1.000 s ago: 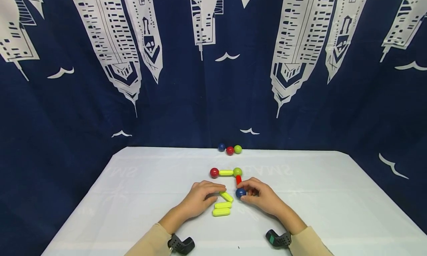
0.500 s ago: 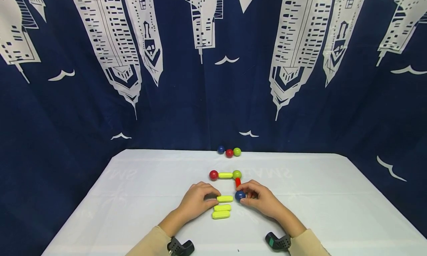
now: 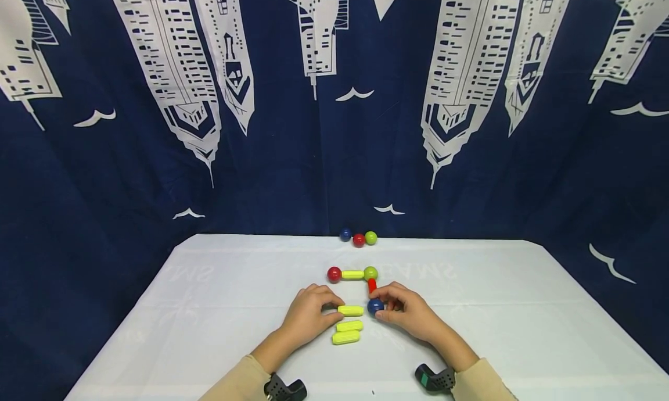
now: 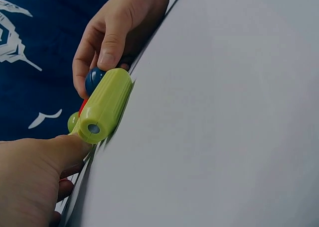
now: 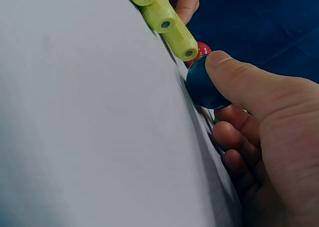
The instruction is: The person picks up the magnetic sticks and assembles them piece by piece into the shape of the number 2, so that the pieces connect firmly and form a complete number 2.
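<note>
My left hand (image 3: 309, 315) pinches the left end of a yellow-green magnetic rod (image 3: 352, 311), which lies crosswise just left of a blue ball (image 3: 374, 307). A small gap shows between rod and ball. Thumb and fingers of my right hand (image 3: 410, 312) hold that blue ball, seen up close in the right wrist view. From the ball a red rod (image 3: 372, 286) runs up to a green ball (image 3: 370, 273). Another yellow-green rod (image 3: 352, 274) joins the green ball to a red ball (image 3: 334, 274). Metal discs show in the rod ends in the right wrist view.
Two more yellow-green rods, an upper one (image 3: 349, 326) and a lower one (image 3: 346, 337), lie side by side nearer me. At the table's far edge sit a blue ball (image 3: 345, 235), a red ball (image 3: 358, 240) and a green ball (image 3: 370, 237). A dark patterned cloth (image 3: 324, 157) hangs behind.
The rod at my left hand lay slanted a second ago; it has turned level, and thumb and fingers now pinch its left end. My right hand stays on the blue ball.
</note>
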`<action>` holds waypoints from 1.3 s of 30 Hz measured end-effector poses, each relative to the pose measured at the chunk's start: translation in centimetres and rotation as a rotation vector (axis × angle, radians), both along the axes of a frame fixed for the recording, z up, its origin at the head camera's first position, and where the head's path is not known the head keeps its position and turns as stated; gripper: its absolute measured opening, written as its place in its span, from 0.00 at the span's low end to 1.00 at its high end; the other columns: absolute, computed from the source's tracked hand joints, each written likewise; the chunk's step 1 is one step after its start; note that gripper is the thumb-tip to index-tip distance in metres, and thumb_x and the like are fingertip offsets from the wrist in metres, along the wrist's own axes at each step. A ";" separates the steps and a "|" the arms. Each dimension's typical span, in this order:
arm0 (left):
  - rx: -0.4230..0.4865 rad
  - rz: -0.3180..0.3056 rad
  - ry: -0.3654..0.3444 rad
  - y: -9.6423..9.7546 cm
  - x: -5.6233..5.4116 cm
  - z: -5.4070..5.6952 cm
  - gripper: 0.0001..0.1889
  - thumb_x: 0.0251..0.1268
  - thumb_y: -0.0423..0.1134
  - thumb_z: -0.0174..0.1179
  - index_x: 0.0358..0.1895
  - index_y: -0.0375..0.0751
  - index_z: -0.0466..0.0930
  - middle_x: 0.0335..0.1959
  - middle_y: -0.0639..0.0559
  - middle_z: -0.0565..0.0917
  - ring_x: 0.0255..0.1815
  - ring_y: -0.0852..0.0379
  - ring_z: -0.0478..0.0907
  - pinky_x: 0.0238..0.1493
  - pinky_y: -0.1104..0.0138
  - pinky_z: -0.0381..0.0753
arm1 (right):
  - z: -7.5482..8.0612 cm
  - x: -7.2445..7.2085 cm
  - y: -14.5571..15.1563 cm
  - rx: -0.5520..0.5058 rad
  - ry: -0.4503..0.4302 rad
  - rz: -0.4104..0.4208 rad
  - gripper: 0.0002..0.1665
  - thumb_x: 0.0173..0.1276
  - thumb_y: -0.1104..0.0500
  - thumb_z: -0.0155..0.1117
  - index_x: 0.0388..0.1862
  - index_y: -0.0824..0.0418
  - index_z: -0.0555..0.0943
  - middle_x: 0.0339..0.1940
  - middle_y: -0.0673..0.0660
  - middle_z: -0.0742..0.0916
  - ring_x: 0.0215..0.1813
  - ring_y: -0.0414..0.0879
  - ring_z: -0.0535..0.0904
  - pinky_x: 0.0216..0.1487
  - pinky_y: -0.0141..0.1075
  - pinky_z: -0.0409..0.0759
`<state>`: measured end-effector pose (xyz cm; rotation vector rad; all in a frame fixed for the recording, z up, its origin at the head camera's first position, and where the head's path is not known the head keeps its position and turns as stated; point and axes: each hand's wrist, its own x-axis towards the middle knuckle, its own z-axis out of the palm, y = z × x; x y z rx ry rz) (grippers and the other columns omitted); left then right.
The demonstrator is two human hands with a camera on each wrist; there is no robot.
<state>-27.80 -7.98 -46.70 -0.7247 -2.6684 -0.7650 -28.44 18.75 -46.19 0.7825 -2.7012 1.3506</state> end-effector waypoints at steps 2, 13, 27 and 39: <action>0.019 0.002 0.003 -0.1 0.0 -0.1 0.10 0.56 0.47 0.73 0.42 0.55 0.90 0.35 0.65 0.85 0.41 0.65 0.75 0.48 0.65 0.73 | 0.0 0.0 -0.1 -0.002 0.003 -0.001 0.20 0.62 0.54 0.74 0.54 0.48 0.83 0.41 0.48 0.82 0.37 0.38 0.74 0.39 0.29 0.75; 0.104 -0.022 -0.018 -0.2 0.0 -0.1 0.10 0.56 0.45 0.73 0.41 0.53 0.90 0.34 0.65 0.85 0.40 0.67 0.76 0.46 0.66 0.74 | -0.2 0.0 -0.1 -0.037 0.031 0.000 0.19 0.64 0.53 0.72 0.54 0.50 0.83 0.40 0.49 0.82 0.35 0.38 0.74 0.37 0.29 0.75; 0.125 -0.034 -0.032 0.0 -0.1 -0.1 0.09 0.57 0.45 0.73 0.41 0.52 0.90 0.34 0.65 0.85 0.39 0.67 0.77 0.44 0.69 0.76 | -0.2 0.0 -0.3 -0.033 0.027 0.022 0.19 0.64 0.54 0.72 0.54 0.51 0.83 0.40 0.49 0.82 0.35 0.37 0.74 0.37 0.29 0.75; 0.139 -0.033 -0.045 0.1 0.0 0.0 0.09 0.57 0.44 0.73 0.41 0.53 0.89 0.33 0.64 0.84 0.39 0.68 0.77 0.45 0.68 0.76 | -0.2 0.1 -0.3 -0.028 0.042 0.034 0.20 0.63 0.55 0.74 0.54 0.50 0.83 0.42 0.48 0.83 0.36 0.37 0.75 0.38 0.29 0.76</action>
